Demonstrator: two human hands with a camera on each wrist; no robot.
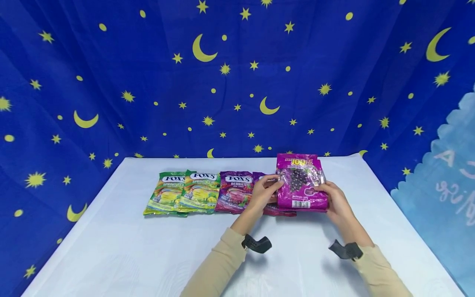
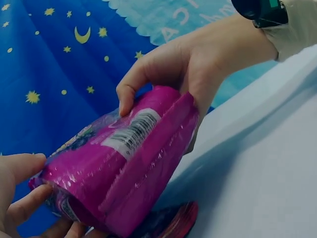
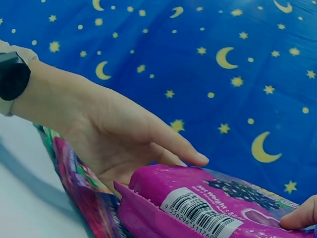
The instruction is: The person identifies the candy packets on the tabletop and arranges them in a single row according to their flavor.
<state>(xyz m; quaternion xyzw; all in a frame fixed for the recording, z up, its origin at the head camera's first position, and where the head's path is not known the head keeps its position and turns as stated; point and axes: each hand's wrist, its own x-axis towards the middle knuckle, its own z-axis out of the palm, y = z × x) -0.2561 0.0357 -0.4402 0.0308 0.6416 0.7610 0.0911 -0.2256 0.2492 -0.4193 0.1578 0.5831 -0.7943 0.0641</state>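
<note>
Both hands hold a magenta bag of candy (image 1: 309,193), marked 100 with dark grapes or berries, above the table's right half. My left hand (image 1: 264,194) grips its left side, thumb on the front. On the right side my right hand (image 1: 337,203) grips it, thumb on the front and fingers largely hidden behind. Another wrapper edge (image 1: 321,171) shows behind it; whether it is a second bag I cannot tell. The barcode end (image 3: 198,213) faces the right wrist camera. Behind my left hand, a purple candy bag (image 1: 257,176) lies partly covered.
A purple FOX'S Berries bag (image 1: 237,198) lies left of the hands. Farther left, two green-yellow FOX'S Spring Tea bags (image 1: 202,192) overlap in the same row. The white table (image 1: 148,255) meets a blue star-and-moon curtain (image 1: 237,82) at its back edge.
</note>
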